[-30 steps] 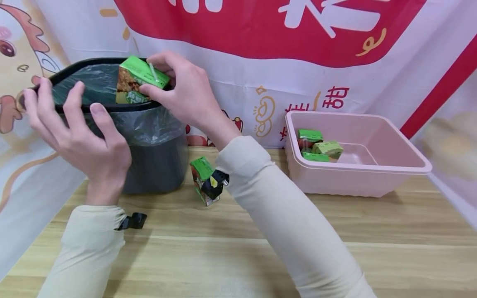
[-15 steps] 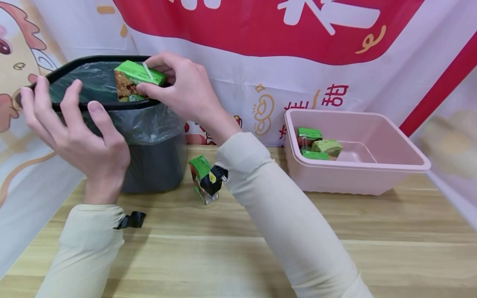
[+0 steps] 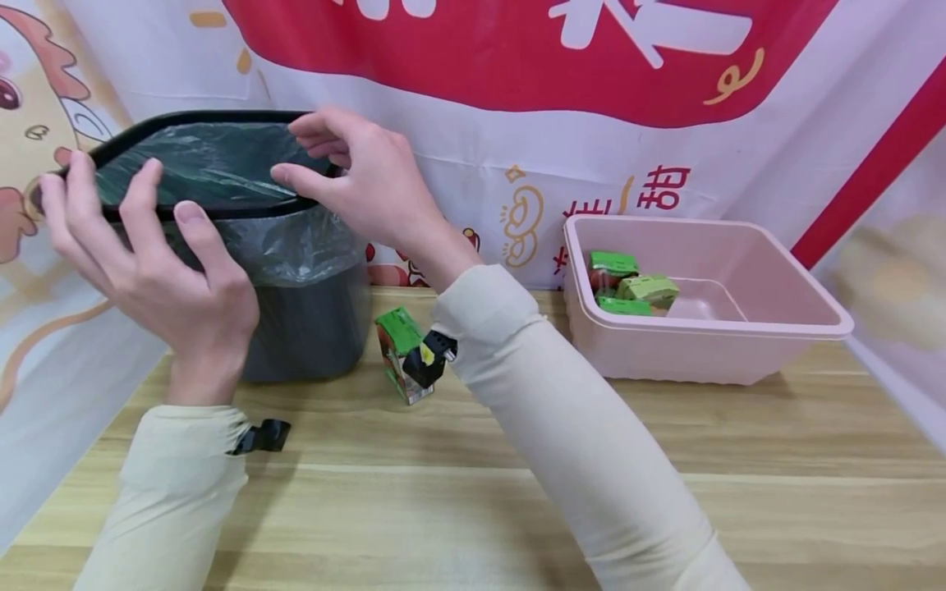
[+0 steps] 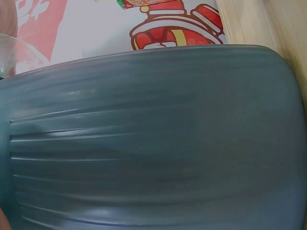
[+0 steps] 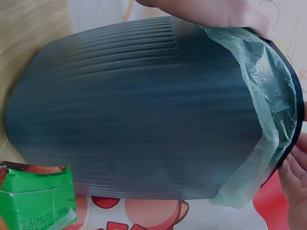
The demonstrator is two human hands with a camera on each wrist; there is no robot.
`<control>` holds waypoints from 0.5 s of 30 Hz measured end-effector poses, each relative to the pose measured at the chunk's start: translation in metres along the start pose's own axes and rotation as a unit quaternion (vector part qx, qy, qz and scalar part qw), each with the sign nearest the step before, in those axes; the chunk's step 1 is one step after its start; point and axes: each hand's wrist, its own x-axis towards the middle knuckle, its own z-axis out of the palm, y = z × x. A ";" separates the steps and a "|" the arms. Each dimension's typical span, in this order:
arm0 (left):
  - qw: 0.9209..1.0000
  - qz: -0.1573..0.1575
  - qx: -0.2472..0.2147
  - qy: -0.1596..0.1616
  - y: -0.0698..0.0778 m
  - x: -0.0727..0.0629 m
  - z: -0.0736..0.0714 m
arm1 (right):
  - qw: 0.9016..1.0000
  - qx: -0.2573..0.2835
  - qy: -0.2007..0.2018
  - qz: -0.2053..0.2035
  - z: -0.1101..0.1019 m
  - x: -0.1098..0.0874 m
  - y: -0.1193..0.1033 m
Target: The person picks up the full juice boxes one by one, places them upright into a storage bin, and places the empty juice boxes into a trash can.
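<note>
A dark grey trash bin (image 3: 310, 328) with a black rim stands at the left, lined with a translucent green bag (image 3: 214, 160). My left hand (image 3: 166, 271) rests at the bin's left front rim, its fingers spread and gently bent. Over the right end of the rim hovers my right hand (image 3: 362, 164), thumb and fingers apart with nothing between them. The inside bottom of the bin is hidden. Beside the bin, a green drink carton (image 3: 399, 330) stands on the table, partly covered by the right wrist's camera in the head view.
A pink plastic basin (image 3: 709, 328) sits at the right, holding several small green cartons (image 3: 615, 264) at its left end. The wooden table (image 3: 384, 509) runs under everything. Behind hangs a printed red and white cloth (image 3: 473, 148).
The green drink carton that my right hand held over the bin has been let go and is out of sight below the rim. My left hand has stayed at the rim.
</note>
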 end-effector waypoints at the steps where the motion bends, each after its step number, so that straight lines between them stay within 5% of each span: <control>1: 1.000 0.001 -0.001 0.001 0.000 0.000 0.000 | 1.000 0.003 0.002 -0.003 0.000 -0.001 0.001; 7: 1.000 0.006 -0.010 0.005 0.002 -0.001 0.000 | 0.997 0.038 0.048 -0.041 0.005 -0.010 0.010; 15: 1.000 0.005 -0.011 0.005 0.000 0.001 0.002 | 0.980 0.103 0.134 -0.103 0.000 -0.041 0.043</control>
